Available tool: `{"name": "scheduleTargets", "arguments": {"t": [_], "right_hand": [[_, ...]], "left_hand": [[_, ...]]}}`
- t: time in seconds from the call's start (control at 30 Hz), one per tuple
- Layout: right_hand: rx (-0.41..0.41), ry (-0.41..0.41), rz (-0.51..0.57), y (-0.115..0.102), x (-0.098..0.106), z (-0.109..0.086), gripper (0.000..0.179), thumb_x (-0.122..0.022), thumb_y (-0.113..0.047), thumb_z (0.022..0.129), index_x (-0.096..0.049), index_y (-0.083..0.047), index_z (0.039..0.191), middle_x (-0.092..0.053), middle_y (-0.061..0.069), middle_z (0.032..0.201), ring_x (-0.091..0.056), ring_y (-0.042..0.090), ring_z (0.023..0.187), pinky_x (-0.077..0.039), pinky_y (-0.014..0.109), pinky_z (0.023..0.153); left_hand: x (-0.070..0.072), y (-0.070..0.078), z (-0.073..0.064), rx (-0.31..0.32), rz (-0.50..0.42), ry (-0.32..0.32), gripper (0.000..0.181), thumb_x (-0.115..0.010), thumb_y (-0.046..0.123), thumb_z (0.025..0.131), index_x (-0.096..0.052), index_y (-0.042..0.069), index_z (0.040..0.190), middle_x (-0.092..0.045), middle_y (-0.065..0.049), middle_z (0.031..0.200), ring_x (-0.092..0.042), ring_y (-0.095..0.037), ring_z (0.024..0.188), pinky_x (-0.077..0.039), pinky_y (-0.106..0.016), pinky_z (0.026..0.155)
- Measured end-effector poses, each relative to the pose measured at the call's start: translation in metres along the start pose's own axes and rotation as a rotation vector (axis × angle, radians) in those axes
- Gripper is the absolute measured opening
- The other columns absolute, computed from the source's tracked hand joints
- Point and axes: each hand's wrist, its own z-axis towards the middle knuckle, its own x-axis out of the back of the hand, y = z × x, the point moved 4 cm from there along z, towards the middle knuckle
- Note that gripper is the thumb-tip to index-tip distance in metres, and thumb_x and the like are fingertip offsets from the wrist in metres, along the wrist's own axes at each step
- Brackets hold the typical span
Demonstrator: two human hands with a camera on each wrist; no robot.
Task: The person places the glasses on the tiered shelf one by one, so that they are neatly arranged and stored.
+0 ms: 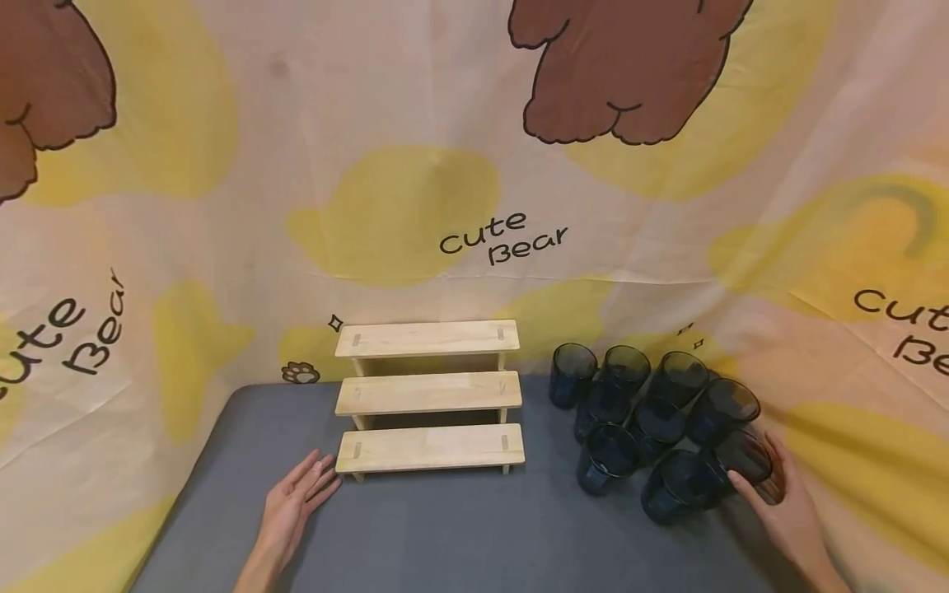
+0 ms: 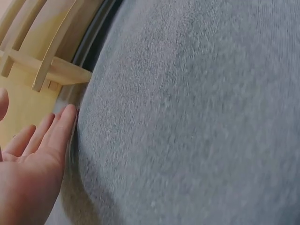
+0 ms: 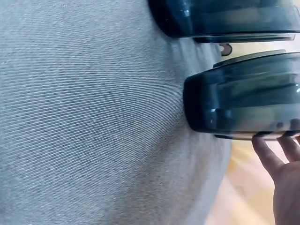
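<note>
At the right end of a cluster of dark blue-tinted glasses, my right hand curls round a glass, thumb on the near side and fingers on the far right. In the right wrist view, fingertips lie against the far side of a tinted glass; whether it is the same glass I cannot tell. My left hand holds nothing, its fingers extended beside the lowest tier of a three-tier wooden stand. The left wrist view shows that palm near the stand's wooden edge.
Several more glasses, including a front one and a back left one, stand upright close together right of the stand. The grey cloth-covered table meets a printed fabric backdrop behind and at the sides.
</note>
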Motion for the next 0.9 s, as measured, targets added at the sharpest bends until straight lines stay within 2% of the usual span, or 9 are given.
{"name": "scheduleTargets", "arguments": {"t": [0.13, 0.33, 0.5, 0.7, 0.9], "right_hand": [[-0.026, 0.027, 0.005, 0.003, -0.002, -0.002, 0.087, -0.071, -0.012, 0.091, -0.017, -0.027, 0.157, -0.038, 0.002, 0.15, -0.034, -0.017, 0.12, -0.034, -0.007, 0.08], [0.036, 0.06, 0.057, 0.005, -0.006, -0.002, 0.094, -0.076, 0.002, 0.083, -0.023, -0.021, 0.156, -0.043, -0.016, 0.134, -0.041, -0.015, 0.115, -0.038, -0.006, 0.083], [0.046, 0.054, 0.104, 0.007, -0.008, -0.003, 0.094, -0.076, 0.008, 0.08, -0.022, -0.011, 0.156, -0.044, -0.022, 0.129, -0.043, -0.017, 0.114, -0.043, -0.003, 0.086], [0.019, 0.058, 0.087, 0.011, -0.008, -0.002, 0.096, -0.077, 0.005, 0.081, -0.02, -0.012, 0.157, -0.043, -0.025, 0.128, -0.043, -0.019, 0.111, -0.043, -0.003, 0.084], [-0.051, 0.061, 0.075, 0.016, -0.017, -0.005, 0.091, -0.079, -0.004, 0.083, -0.025, -0.012, 0.155, -0.045, -0.029, 0.125, -0.043, -0.022, 0.107, -0.04, -0.004, 0.084]], "left_hand": [[-0.007, -0.003, 0.001, 0.03, -0.065, -0.012, 0.071, -0.055, 0.027, 0.102, -0.015, 0.001, 0.156, -0.023, -0.023, 0.156, -0.063, -0.001, 0.104, -0.052, -0.038, 0.102], [-0.018, -0.008, 0.002, 0.066, -0.115, -0.02, 0.069, -0.058, 0.021, 0.101, -0.021, 0.001, 0.155, -0.024, -0.02, 0.157, -0.064, -0.006, 0.104, -0.053, -0.041, 0.1], [-0.02, -0.01, 0.002, 0.06, -0.098, -0.021, 0.069, -0.059, 0.022, 0.1, -0.023, 0.001, 0.154, -0.026, -0.023, 0.156, -0.064, -0.007, 0.105, -0.054, -0.041, 0.1], [-0.022, -0.01, 0.004, 0.03, -0.052, -0.006, 0.068, -0.061, 0.022, 0.099, -0.025, -0.002, 0.152, -0.03, -0.026, 0.152, -0.065, -0.007, 0.105, -0.054, -0.037, 0.1], [-0.022, -0.01, 0.008, 0.007, -0.008, 0.038, 0.065, -0.063, 0.017, 0.097, -0.031, -0.005, 0.15, -0.038, -0.029, 0.146, -0.066, -0.009, 0.101, -0.056, -0.037, 0.096]]}}
